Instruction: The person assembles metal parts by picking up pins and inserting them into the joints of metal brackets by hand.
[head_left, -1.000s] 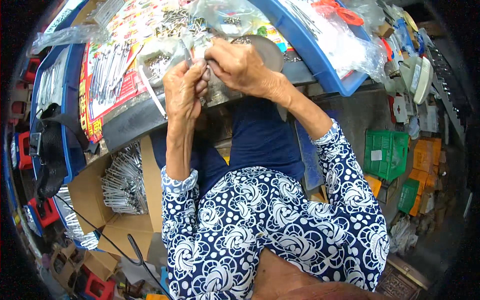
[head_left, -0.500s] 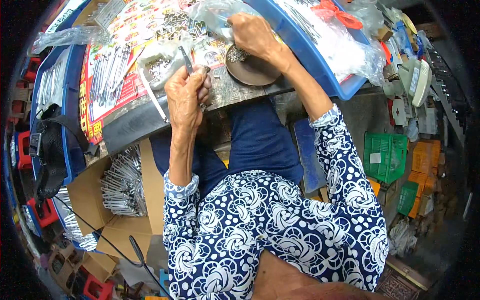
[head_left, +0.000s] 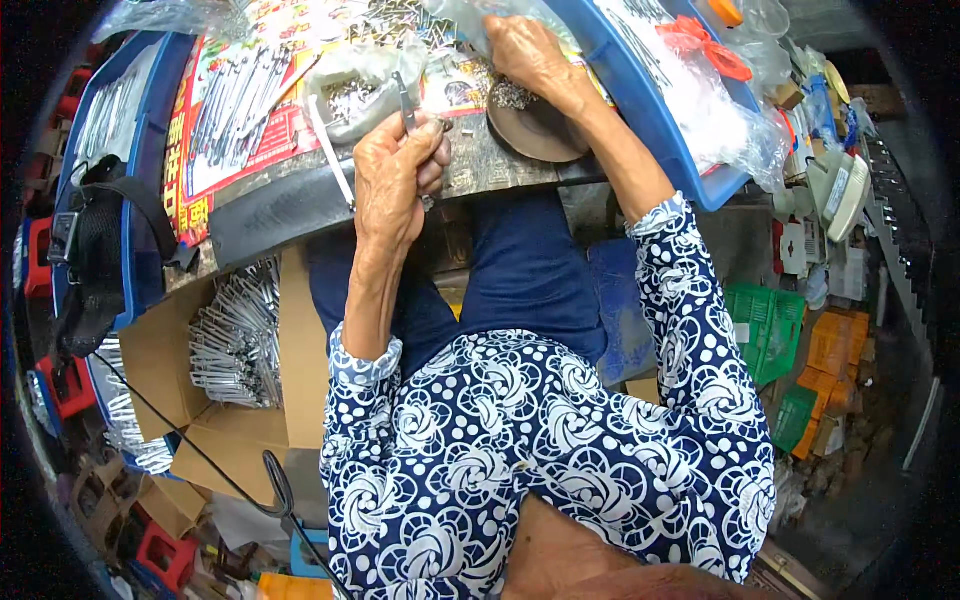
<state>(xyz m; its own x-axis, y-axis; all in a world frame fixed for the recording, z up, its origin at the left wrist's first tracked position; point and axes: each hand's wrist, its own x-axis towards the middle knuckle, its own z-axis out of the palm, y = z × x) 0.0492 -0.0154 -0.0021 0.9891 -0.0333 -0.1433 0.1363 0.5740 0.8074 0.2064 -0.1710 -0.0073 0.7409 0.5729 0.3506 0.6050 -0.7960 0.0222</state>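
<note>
My left hand (head_left: 398,175) is closed around a slim grey metal piece (head_left: 405,97) that sticks up past the thumb, a small hole near its tip. Its lower end is hidden in the fist. Beyond the table's near edge, my right hand (head_left: 530,58) has bent, closed fingers beside a clear plastic bag (head_left: 470,18); what they hold, if anything, is hidden. The right wrist passes over a round brown dish (head_left: 535,135) with small metal parts (head_left: 513,95) in it. Close to the left hand lies an opened plastic bag (head_left: 375,66) of small parts.
Long metal strips (head_left: 235,110) lie on a red printed sheet (head_left: 290,135). Blue trays (head_left: 715,185) flank the work area. Below left, a cardboard box (head_left: 300,340) holds many metal strips. Green crates (head_left: 765,330) and orange crates (head_left: 835,340) stand at the right. A black strap (head_left: 100,230) hangs at the left.
The view has shifted, so the table sits a little higher and further right in the picture. My left hand keeps its grip on the metal piece; my right hand stays by the plastic bag.
</note>
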